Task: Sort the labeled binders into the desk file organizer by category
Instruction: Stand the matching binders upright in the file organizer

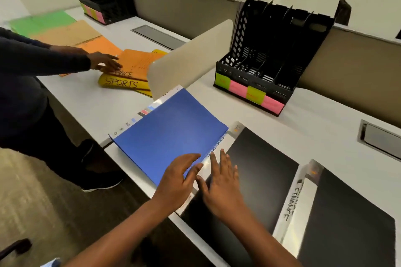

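The blue binder (169, 134) lies on the bench (303, 115), matte cover plain, spine lettered; left grip (180, 178) rests spread on its corner, right grip (223, 182) spread beside.

Dim, soft indoor light; motion blur throughout, glare on binder spines (290, 204), wide-angle edge bending.

The person's left hand (178, 178) and right hand (221, 182) are both bare. The left forearm (112, 232) and right forearm (264, 236) are uncovered too, with no sleeve edge in view along their visible length. Fine detail on the fingers is blurred. At the bottom left corner, just beside the left forearm, shows a small patch of pale blue and white fabric (51, 262), too little to tell what garment it is
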A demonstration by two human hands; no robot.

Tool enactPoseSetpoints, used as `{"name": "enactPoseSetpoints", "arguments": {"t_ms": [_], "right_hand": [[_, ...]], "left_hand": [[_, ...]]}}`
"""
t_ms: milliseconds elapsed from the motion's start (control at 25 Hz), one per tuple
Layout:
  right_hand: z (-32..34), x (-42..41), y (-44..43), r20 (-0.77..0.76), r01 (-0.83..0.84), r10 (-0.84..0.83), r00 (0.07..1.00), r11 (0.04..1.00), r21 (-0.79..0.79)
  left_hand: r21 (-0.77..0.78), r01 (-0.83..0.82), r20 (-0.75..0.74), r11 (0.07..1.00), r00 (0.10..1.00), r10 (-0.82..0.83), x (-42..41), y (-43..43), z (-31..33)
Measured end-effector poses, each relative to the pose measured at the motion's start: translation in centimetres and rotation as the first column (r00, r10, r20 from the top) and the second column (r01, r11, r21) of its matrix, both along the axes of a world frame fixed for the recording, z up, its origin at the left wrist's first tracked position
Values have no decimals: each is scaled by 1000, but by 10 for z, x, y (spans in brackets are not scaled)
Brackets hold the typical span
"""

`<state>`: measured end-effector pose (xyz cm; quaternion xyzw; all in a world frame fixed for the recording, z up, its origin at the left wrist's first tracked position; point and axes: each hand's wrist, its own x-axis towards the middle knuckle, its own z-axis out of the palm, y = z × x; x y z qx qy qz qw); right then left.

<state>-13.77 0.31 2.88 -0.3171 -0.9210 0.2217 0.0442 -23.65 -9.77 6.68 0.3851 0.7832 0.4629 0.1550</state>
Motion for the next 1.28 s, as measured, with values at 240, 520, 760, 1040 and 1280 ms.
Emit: {"name": "enactPoseSetpoints", "arguments": {"t_ms": [240,520,760,1040,1280], "right_hand": [[-13,-75,-10,-48,99,-106,993,987,-129],[-18,-155,-14,-35,353,-363,931,922,-157],[-42,-188,-26,44,511,-509,859,851,-121],[-63,-196,-35,95,539,-533,841,840,-54],[-58,-201,-36,145,544,-528,837,833,-101]], "left_hand": [[27,129,-16,991,992,-129,-78,30,-13],[-242,254,-245,936,918,-313,-183,43,-32],[-508,189,-384,841,824,-417,-244,53,-40],[-529,39,-300,848,926,-230,-279,53,-34],[-536,135,-14,834,986,-169,-282,58,-17]]}}
